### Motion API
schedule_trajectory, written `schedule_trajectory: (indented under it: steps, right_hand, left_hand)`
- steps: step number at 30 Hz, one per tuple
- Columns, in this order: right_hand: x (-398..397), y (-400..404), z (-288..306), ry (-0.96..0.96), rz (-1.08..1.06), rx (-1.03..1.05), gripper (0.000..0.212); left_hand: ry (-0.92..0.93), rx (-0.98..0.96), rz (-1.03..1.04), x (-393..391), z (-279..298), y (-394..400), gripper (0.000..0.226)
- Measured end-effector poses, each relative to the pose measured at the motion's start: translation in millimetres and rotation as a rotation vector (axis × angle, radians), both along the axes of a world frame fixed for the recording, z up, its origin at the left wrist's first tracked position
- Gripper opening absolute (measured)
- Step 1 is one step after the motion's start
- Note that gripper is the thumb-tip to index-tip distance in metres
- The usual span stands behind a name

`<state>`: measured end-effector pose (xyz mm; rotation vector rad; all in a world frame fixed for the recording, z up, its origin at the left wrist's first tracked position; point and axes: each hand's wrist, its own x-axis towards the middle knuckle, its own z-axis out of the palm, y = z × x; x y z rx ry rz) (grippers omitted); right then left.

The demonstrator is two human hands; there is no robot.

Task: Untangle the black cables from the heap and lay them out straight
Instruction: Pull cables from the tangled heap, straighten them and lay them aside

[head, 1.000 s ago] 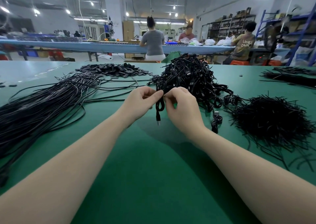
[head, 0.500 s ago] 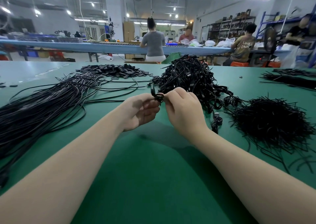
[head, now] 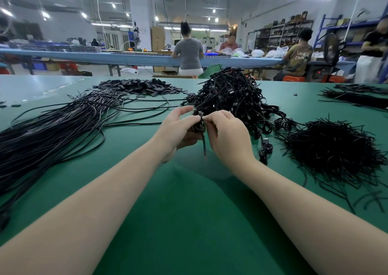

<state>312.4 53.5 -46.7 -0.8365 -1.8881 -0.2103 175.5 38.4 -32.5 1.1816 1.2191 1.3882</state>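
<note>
Head view: both hands, left hand point(head: 178, 127) and right hand point(head: 226, 136), pinched one coiled cable point(head: 198, 125); straightened bundle point(head: 52, 131) sizeable, heap point(head: 233, 98) still large.

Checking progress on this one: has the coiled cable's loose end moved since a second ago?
Yes. The loose end of the coiled cable now hangs lower toward the green table, between both hands, nearer than the cable heap.

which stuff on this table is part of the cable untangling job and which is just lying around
In the job:
- coiled cable, held by left hand and right hand
- tangled heap
- straightened cables laid out at left
- loose coil by the heap

Lying about:
- pile of short black ties at right
- flat black pieces at the back
- far bundle
</note>
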Motion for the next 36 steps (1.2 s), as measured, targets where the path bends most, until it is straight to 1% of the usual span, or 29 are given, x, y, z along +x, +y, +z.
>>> schedule_trajectory:
  steps: [2, 3, 4, 6, 7, 8, 9, 12, 14, 16, 18, 21, 23, 26, 28, 29, 31, 33, 35, 36]
  right_hand:
    - [0.7, -1.3, 2.5, -0.041, -0.027, 0.088, 0.007]
    - [1.6, -1.2, 3.5, -0.075, -0.049, 0.152, 0.008]
    - [2.4, -0.4, 4.3, -0.124, -0.076, 0.234, 0.012]
    - [3.5, 1.3, 6.5, -0.198, -0.123, 0.395, 0.021]
    - [2.9, 1.1, 7.4, -0.190, -0.133, 0.432, 0.024]
    - [1.8, -0.3, 7.4, -0.162, -0.134, 0.430, 0.025]
    - [0.3, -2.3, 6.3, -0.126, -0.121, 0.397, 0.024]
    - [-2.1, -7.7, -0.3, -0.029, -0.031, 0.208, 0.010]
    - [-1.8, -7.5, -1.3, 0.054, 0.001, 0.063, 0.006]
    - [-2.3, -5.9, -1.1, 0.106, 0.012, -0.028, 0.007]
    - [-3.9, -6.2, -2.1, 0.101, 0.020, -0.043, 0.008]
    - [-4.9, -4.6, -2.6, 0.077, 0.018, -0.028, 0.009]
    - [-3.9, -2.0, -1.3, 0.046, -0.007, -0.021, 0.010]
    - [-1.1, 0.3, -0.3, 0.023, -0.012, 0.021, 0.009]
    - [-0.2, 0.3, -0.7, 0.003, -0.026, 0.059, 0.010]
    - [-0.1, 0.6, -0.8, -0.012, -0.040, 0.081, 0.010]
    - [0.5, 1.0, -0.5, -0.063, -0.063, 0.126, 0.009]
    - [0.7, 2.1, -1.1, -0.161, -0.092, 0.205, 0.006]
    - [0.3, 2.6, -0.3, -0.251, -0.128, 0.335, 0.011]
    - [-0.5, 2.2, 0.9, -0.276, -0.131, 0.410, 0.015]
  left_hand:
    - [-0.205, -0.126, -0.027, 2.2, 6.7, -1.6, 0.013]
    - [-0.308, -0.206, -0.087, 0.9, 9.6, -3.3, 0.007]
    - [-0.395, -0.277, -0.164, -1.8, 11.1, -4.9, 0.009]
    - [-0.519, -0.327, -0.288, -7.0, 13.2, -8.3, 0.014]
    - [-0.534, -0.312, -0.314, -9.0, 14.2, -9.7, 0.015]
    - [-0.510, -0.281, -0.323, -10.9, 14.0, -9.6, 0.016]
    - [-0.446, -0.245, -0.312, -11.1, 13.7, -10.4, 0.018]
    - [-0.197, -0.099, -0.224, -9.8, 5.9, -8.1, 0.031]
    - [-0.099, -0.021, -0.171, -10.0, -1.3, -5.6, 0.039]
    - [0.014, 0.045, -0.122, -12.0, -7.4, -3.7, 0.031]
    - [0.121, 0.113, -0.107, -14.1, -12.1, -2.1, 0.019]
    - [0.128, 0.142, -0.043, -13.0, -15.0, 1.4, 0.006]
    - [0.128, 0.147, 0.005, -10.0, -16.9, 4.8, 0.008]
    - [0.235, 0.154, 0.042, -6.8, -18.9, 5.6, 0.014]
    - [0.256, 0.166, 0.057, -5.6, -18.2, 4.8, 0.015]
    - [0.211, 0.159, 0.053, -4.8, -16.6, 4.5, 0.015]
    - [0.035, 0.083, 0.018, -2.6, -12.3, 4.4, 0.014]
    - [-0.164, -0.105, -0.095, -3.9, -6.0, 2.0, 0.006]
    - [-0.388, -0.357, -0.266, -9.0, 0.3, -1.5, 0.020]
    - [-0.492, -0.439, -0.336, -15.1, 2.8, -1.8, 0.022]
